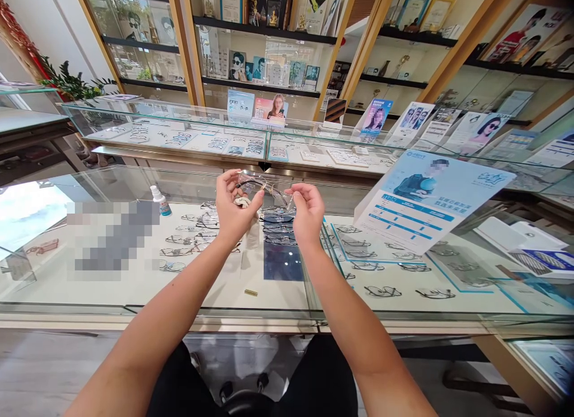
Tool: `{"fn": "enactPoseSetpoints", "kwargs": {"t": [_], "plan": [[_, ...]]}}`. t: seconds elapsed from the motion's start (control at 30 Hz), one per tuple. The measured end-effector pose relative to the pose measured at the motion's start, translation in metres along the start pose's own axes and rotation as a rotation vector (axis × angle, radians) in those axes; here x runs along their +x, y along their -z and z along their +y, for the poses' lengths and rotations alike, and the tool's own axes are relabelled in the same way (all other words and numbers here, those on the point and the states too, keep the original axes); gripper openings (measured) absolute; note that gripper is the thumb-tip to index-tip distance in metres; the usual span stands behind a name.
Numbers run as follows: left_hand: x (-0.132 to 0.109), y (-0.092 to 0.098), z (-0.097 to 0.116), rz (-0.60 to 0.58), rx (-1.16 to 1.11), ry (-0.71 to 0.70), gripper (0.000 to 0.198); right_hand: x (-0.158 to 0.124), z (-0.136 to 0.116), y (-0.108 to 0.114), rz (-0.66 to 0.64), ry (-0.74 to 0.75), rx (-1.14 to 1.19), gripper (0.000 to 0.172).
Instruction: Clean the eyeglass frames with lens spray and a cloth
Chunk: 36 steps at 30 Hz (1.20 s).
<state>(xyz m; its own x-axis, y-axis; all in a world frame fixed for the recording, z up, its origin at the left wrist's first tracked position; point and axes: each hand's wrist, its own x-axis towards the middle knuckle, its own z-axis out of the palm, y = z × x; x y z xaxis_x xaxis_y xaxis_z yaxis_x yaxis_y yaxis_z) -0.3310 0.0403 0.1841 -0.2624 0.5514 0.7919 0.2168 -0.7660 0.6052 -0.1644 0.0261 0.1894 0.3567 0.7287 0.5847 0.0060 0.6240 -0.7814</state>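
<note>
Grip check above glass counter [278, 312]: holding spectacles [264, 186] up between both hands, left hand [233, 212] closing on one end with pale cloth [243, 201], right hand [308, 215] pinching the other, likely sparing the lenses. Running hand to hand, dipping rightward. Spotting spray bottle [160, 201] left of left hand, leaflet [426, 204] beyond right.

The glass tabletop [215, 285] runs wide across the view, with rows of spectacle frames [197, 225] laid in the case under its pane. On the glass stand a small spray bottle [160, 200] at the left and a tilted blue-and-white leaflet [426, 201] at the right. Near the front edge lies a small brass-coloured piece [250, 292] — perhaps a screw.
</note>
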Motion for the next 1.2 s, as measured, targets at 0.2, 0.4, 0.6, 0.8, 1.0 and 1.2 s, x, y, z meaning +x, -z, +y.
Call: {"fn": "enactPoseSetpoints", "kwargs": {"t": [0.2, 0.4, 0.6, 0.8, 1.0, 1.2], "plan": [[0.0, 0.001, 0.001, -0.076, 0.005, 0.011, 0.065, 0.002, -0.01, 0.005, -0.084, 0.159, -0.276, 0.016], [-0.003, 0.001, 0.001, -0.213, 0.02, -0.022, 0.063, 0.004, -0.01, 0.006, -0.288, 0.203, -0.331, 0.017], [-0.002, 0.0, 0.0, -0.229, -0.035, -0.002, 0.064, 0.013, -0.002, 0.011, -0.393, 0.081, -0.244, 0.019], [-0.003, 0.002, -0.005, -0.236, -0.072, 0.053, 0.08, 0.018, -0.002, 0.013, -0.477, -0.159, -0.08, 0.018], [-0.002, 0.003, -0.005, -0.275, -0.09, 0.051, 0.08, 0.02, 0.0, 0.013, -0.522, -0.335, 0.101, 0.014], [-0.001, 0.004, 0.009, -0.144, -0.002, 0.065, 0.06, 0.02, 0.002, 0.014, -0.393, -0.324, 0.052, 0.024]]}}
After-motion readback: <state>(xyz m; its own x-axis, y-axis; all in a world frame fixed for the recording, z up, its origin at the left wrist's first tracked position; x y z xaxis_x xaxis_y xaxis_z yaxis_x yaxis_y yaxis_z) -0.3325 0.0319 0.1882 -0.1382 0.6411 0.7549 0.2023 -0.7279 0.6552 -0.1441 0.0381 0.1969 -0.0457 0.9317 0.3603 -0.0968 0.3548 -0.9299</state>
